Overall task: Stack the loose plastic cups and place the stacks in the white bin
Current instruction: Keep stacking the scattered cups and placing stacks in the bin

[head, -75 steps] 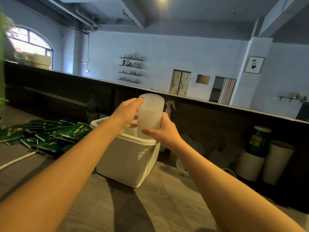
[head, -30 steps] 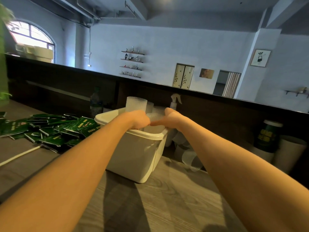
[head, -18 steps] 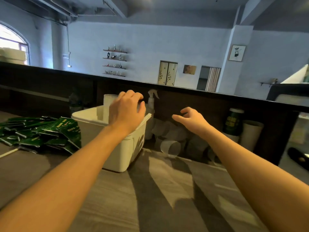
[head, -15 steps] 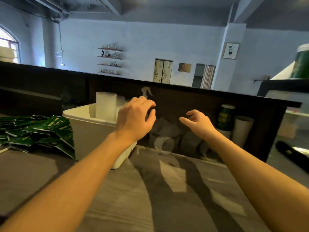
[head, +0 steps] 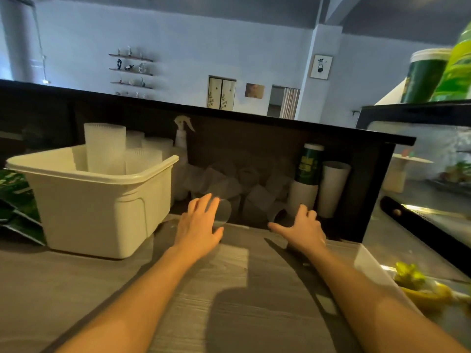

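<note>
The wooden counter (head: 229, 289) lies bare between the two forearms. To the left the white bin (head: 102, 207) blocks that side, with cup stacks (head: 104, 146) rising above its rim. Ahead, loose cups (head: 229, 184) crowd the dark recess under the ledge (head: 280, 123). A spray bottle (head: 182, 138) stands by the bin's far corner, and tall paper cups (head: 331, 187) close off the right end.

Matt white plastic bin (head: 102, 200), frosted ribbed plastic cups (head: 104, 146), wood-grain counter (head: 229, 289)
</note>
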`<state>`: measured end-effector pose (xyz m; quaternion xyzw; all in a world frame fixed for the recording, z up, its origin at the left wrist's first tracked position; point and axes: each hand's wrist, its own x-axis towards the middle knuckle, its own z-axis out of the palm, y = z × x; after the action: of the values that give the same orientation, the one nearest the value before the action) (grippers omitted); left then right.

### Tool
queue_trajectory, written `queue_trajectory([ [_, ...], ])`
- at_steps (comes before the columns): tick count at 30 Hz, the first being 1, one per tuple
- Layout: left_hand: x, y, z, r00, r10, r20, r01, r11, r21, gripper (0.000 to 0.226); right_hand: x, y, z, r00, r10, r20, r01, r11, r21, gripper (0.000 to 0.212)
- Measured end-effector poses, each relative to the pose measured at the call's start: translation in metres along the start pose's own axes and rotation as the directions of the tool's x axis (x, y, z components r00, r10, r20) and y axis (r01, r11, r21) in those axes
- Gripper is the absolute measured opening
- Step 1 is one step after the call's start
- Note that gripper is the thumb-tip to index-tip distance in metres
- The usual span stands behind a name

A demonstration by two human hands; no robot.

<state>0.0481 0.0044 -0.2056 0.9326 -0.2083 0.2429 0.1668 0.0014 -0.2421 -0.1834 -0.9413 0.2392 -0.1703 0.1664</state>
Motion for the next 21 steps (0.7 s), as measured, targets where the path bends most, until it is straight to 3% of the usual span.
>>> queue_trajectory([
  [4, 0.008, -0.001, 0.014, 0.999, -0.033, 0.031, 0.033, 0.999, -0.015, 0.077, 0.007, -0.017, 0.021, 0.998, 0.065, -0.009, -0.065, 0.997, 0.038, 0.106],
  [7, 0.015, -0.002, 0.019, 0.998, -0.036, 0.048, 0.036, 0.999, 0.016, 0.085, 0.012, -0.027, 0.033, 0.993, 0.094, -0.077, -0.091, 0.995, 0.038, 0.09],
  [11, 0.025, -0.007, 0.021, 0.999, -0.049, 0.0, 0.049, 0.996, 0.072, 0.084, 0.009, -0.028, 0.041, 0.987, 0.043, -0.155, -0.024, 0.992, 0.123, 0.076],
  [18, 0.026, -0.02, 0.02, 0.998, -0.007, 0.066, -0.001, 0.992, 0.125, 0.086, 0.003, -0.019, 0.033, 0.973, -0.092, -0.211, 0.131, 0.976, 0.176, 0.092],
  [21, 0.025, -0.024, 0.017, 0.997, -0.005, 0.078, -0.008, 0.987, 0.162, 0.093, -0.004, -0.018, 0.024, 0.956, -0.131, -0.261, 0.185, 0.963, 0.195, 0.089],
])
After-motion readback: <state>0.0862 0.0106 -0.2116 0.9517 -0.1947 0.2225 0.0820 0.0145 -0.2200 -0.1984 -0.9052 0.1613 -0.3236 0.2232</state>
